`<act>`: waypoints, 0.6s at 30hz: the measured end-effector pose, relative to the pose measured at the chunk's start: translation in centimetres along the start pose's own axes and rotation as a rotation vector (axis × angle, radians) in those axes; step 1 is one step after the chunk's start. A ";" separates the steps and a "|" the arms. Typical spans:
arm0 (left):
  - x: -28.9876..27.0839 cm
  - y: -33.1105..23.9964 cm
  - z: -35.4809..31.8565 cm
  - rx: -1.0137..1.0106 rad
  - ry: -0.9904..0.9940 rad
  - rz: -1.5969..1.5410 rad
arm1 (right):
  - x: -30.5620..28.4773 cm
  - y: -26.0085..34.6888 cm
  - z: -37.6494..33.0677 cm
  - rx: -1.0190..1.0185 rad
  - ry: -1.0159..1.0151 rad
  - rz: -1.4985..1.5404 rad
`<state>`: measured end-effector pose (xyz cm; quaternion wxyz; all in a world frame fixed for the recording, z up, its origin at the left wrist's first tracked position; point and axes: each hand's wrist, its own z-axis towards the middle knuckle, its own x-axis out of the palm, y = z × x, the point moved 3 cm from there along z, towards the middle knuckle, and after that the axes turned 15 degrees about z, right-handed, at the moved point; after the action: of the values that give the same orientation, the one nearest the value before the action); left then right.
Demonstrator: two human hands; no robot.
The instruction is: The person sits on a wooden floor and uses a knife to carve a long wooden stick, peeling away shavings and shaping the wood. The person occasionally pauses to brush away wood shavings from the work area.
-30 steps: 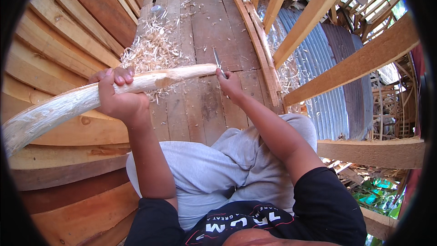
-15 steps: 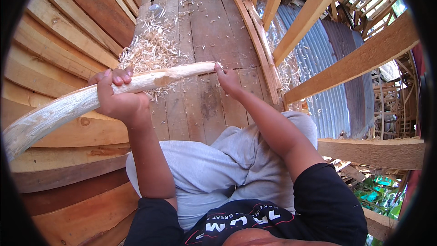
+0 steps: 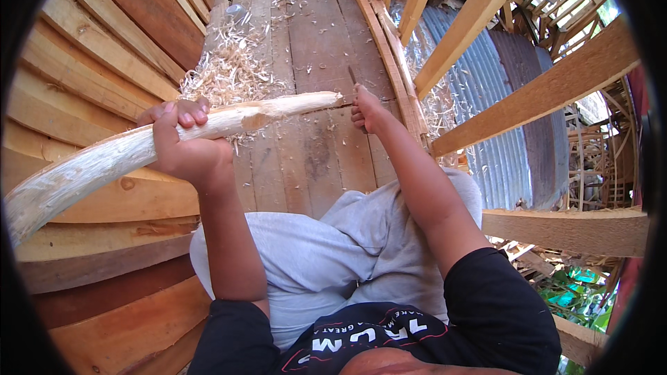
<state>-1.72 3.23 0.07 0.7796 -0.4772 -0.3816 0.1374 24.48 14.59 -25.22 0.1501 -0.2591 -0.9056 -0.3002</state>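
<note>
A long, peeled, pale wooden pole (image 3: 97, 160) slants up from the left rim toward the middle, its narrower end near my right hand. My left hand (image 3: 184, 139) is closed round it, with the fingers over its far side. A darker knot or cut patch shows on the pole between my hand and its tip. Just right of that tip, and apart from it, my right hand (image 3: 368, 109) is closed in a fist round a knife. The thin dark blade (image 3: 352, 74) points away from me; its handle is mostly hidden in my fingers.
Curled wood shavings (image 3: 229, 66) lie heaped on the plank floor (image 3: 306, 160) beyond the pole. A small clear cup-like object (image 3: 236, 12) stands at the far left. Board walling (image 3: 104, 194) closes the left side. On the right are wooden railing posts (image 3: 542, 90) and corrugated metal sheets (image 3: 486, 111) beyond.
My right hand has moved off the pole's tip to the right, and the knife blade now shows. My left hand keeps its hold, with the pole almost unmoved.
</note>
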 end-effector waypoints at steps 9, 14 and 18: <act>-0.8 0.1 0.9 -0.001 -0.008 -0.001 | 1.2 -0.5 -0.8 -0.208 0.009 -0.598; -0.6 0.0 0.5 0.001 0.010 -0.006 | 1.8 -0.7 -1.5 -0.243 0.053 -0.729; -0.7 0.0 0.6 0.001 0.019 -0.005 | 1.6 -0.7 -1.2 -0.278 0.067 -0.827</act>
<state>-2.63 3.23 -0.10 0.7838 -0.4772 -0.3751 0.1311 22.89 14.00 -23.90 0.0103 0.1177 -0.8787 -0.4626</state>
